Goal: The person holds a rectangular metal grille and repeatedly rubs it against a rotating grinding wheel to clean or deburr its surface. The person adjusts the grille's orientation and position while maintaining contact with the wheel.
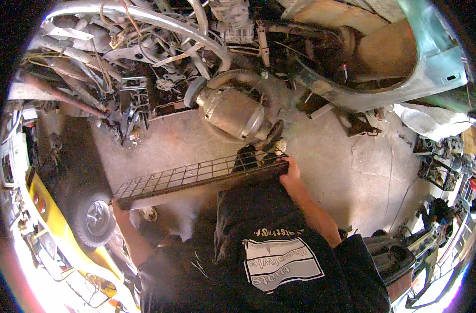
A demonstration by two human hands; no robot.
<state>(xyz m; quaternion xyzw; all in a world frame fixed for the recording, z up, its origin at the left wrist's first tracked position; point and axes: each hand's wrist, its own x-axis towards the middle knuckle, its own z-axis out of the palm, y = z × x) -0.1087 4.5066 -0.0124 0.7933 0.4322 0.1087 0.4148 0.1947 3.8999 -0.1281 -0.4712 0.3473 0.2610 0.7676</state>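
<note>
A long, narrow wire-grid rack (178,183) with a dark, solid near edge spans the space in front of my body. It tilts, its right end farther from me than its left. At the left end my left hand (120,207) is closed on the corner, with most of its fingers hidden. The fingers of my right hand (290,172) are wrapped round the right end. Through the right part of the grid show dark shapes on the floor, perhaps my shoes.
Ahead on the concrete floor lies a dusty metal cylinder (234,112), with a tangle of scrap metal (128,62) to its left. A teal curved body panel (431,78) stands at far right. At left are a wheel (95,219) and a yellow panel (53,211).
</note>
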